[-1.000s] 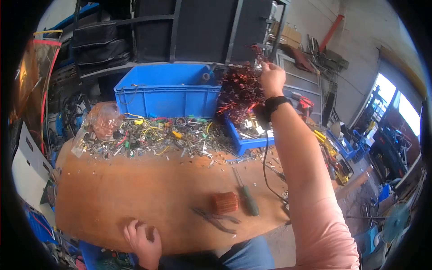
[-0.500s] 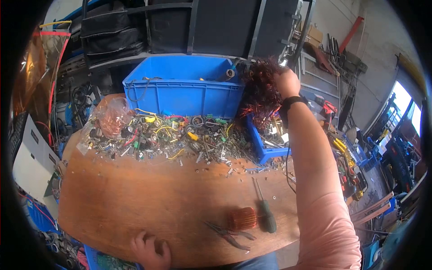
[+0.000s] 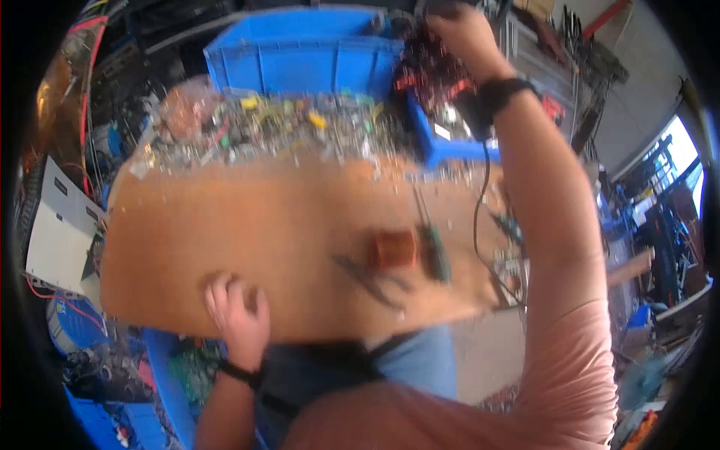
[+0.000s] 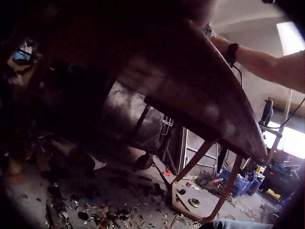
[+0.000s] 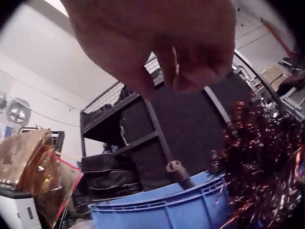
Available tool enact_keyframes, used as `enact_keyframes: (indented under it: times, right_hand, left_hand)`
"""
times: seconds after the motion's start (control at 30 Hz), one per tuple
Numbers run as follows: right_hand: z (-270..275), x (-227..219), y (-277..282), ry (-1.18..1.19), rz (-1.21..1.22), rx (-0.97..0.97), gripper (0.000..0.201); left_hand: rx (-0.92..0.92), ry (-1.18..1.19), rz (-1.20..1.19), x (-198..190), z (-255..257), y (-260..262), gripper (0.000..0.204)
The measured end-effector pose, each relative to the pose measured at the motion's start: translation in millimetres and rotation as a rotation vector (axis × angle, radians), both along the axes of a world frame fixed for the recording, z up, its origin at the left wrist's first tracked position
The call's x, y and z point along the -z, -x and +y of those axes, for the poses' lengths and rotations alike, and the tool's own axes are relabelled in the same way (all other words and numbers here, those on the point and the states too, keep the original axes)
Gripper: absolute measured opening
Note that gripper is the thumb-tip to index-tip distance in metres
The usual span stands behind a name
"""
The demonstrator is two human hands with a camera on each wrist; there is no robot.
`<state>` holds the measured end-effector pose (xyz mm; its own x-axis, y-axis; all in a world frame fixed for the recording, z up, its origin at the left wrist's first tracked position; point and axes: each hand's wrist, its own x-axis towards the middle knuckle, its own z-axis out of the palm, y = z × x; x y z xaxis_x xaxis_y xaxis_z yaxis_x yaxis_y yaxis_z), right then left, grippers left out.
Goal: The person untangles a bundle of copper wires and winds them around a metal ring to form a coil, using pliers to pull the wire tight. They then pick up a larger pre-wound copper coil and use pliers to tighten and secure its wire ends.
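My right hand (image 3: 469, 37) is raised at the far right of the bench, beside a heap of dark reddish copper wire scraps (image 3: 435, 71). In the right wrist view its fingers (image 5: 200, 71) bend downward, a gap parts them from the thumb, and nothing shows between them. The heap stands over a small blue tray (image 3: 457, 152). My left hand (image 3: 240, 311) rests near the front edge of the wooden table (image 3: 225, 217), fingers loosely bent and holding nothing. Right of it lie pliers (image 3: 371, 281), a copper coil (image 3: 394, 249) and a green-handled screwdriver (image 3: 435, 251).
A large blue bin (image 3: 315, 67) stands at the back. Mixed metal and plastic scrap (image 3: 277, 127) spreads along the table's far side, with a clear bag of copper-coloured material (image 3: 187, 112) at its left end. A dark cable (image 3: 480, 210) hangs down on the right.
The head view has tilted down, so the table sits higher in it. My right hand has opened from its grip on some copper wire strands beside the heap. My left hand stays by the front edge.
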<state>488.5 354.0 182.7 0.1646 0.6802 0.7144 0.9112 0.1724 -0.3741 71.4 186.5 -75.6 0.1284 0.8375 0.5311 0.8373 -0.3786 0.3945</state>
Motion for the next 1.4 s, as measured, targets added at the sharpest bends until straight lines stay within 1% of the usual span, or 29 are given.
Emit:
enact_keyframes:
  times: [0.03, 0.1, 0.17, 0.23, 0.3, 0.37, 0.47, 0.57, 0.67, 0.77, 0.87, 0.97, 1.03, 1.1, 1.2, 1.33, 1.4]
  right_hand:
    - [-11.6, -1.8, 23.6, 0.119, 0.053, -0.071, 0.028]
    - [-51.3, 1.5, 65.3, 0.297, -0.249, -0.107, 0.029]
    - [-80.4, 27.5, 92.1, 0.460, -0.441, -0.147, 0.029]
    - [-110.8, 56.2, 116.3, 0.683, -0.646, -0.079, 0.031]
    - [-136.9, 91.6, 125.3, 0.910, -0.585, -0.125, 0.040]
    - [-163.2, 109.1, 127.8, 1.100, -0.675, -0.165, 0.051]
    - [-180.9, 144.6, 115.3, 1.108, -0.622, -0.206, 0.055]
    - [-190.1, 164.3, 111.2, 0.962, -0.547, -0.157, 0.055]
    - [-191.2, 179.7, 110.5, 0.883, -0.440, -0.115, 0.057]
    - [-186.0, 182.2, 104.4, 0.893, -0.440, -0.155, 0.057]
    - [-191.9, 180.5, 110.5, 0.857, -0.426, -0.105, 0.057]
    - [-205.4, 170.4, 123.9, 0.838, -0.316, -0.064, 0.056]
    - [-215.8, 167.6, 127.1, 0.731, -0.299, -0.108, 0.053]
    - [-228.2, 151.2, 135.8, 0.665, -0.236, -0.156, 0.050]
    - [-242.6, 138.1, 143.3, 0.406, -0.122, -0.265, 0.054]
    - [-262.6, 133.7, 161.1, 0.200, 0.127, -0.438, 0.061]
    - [-277.0, 131.9, 175.0, 0.138, 0.248, -0.532, 0.063]
  left_hand:
    - [0.011, -0.026, -0.001, 3.6, -0.3, 2.5, 0.029]
    - [-0.001, -0.043, 0.011, 3.3, 0.1, 1.4, 0.029]
    - [-0.012, -0.050, 0.021, 2.9, -4.2, 1.2, 0.028]
    - [-0.017, -0.057, 0.031, 2.5, -4.1, 1.1, 0.028]
    - [-0.020, -0.070, 0.036, 5.8, -4.5, 2.7, 0.027]
    - [-0.027, -0.067, 0.038, 5.5, -4.5, 2.9, 0.027]
    - [-0.020, -0.090, 0.017, 7.8, -5.6, 3.7, 0.026]
    - [-0.023, -0.075, 0.014, 8.0, -5.8, 4.8, 0.027]
    - [-0.045, -0.057, 0.021, 10.1, -5.0, 5.7, 0.027]
    - [-0.060, -0.040, 0.009, 9.9, -5.3, 5.9, 0.027]
    - [-0.074, -0.036, 0.002, 9.1, -5.8, 6.4, 0.028]
    - [-0.081, -0.026, -0.017, 7.4, -6.4, 7.0, 0.028]
    - [-0.076, -0.027, -0.021, 6.9, -7.2, 6.8, 0.027]
    - [-0.081, -0.029, -0.019, 6.5, -7.8, 6.5, 0.027]
    - [-0.083, -0.046, -0.028, 6.0, -8.7, 6.1, 0.026]
    - [-0.086, -0.104, -0.034, 8.7, -7.8, 6.5, 0.025]
    - [-0.064, -0.136, -0.066, 10.9, -5.9, 7.5, 0.024]
